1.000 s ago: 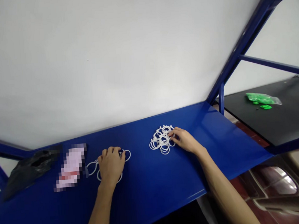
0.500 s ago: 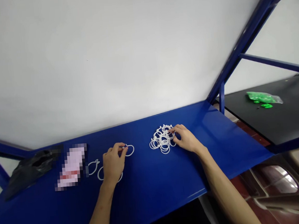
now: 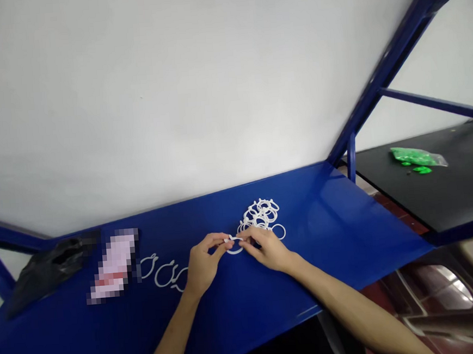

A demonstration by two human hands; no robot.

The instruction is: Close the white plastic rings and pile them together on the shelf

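A white plastic shower curtain ring (image 3: pixel 235 251) is held between both hands over the blue table. My left hand (image 3: pixel 204 261) pinches its clasp end on the left, fingers closed. My right hand (image 3: pixel 265 246) grips the other side of the same ring between thumb and fingers. Just behind the right hand lies a heap of similar white rings (image 3: pixel 263 210); its front part is hidden by that hand. To the left of my left hand, separate rings (image 3: pixel 164 275) lie on the table, one partly covered by the hand.
The blue table (image 3: pixel 247 318) stands against a white wall. On its left lie a black plastic bag (image 3: pixel 51 270) and a blurred pink packet (image 3: pixel 114 263). A blue metal frame (image 3: pixel 362 112) rises at the right. Beyond it, a black table (image 3: pixel 434 194) holds a bag of green pieces (image 3: pixel 415 156).
My left hand has moved right with the ring, uncovering rings on the left. My right hand has come left and forward from the heap's right side to take hold of the same ring.
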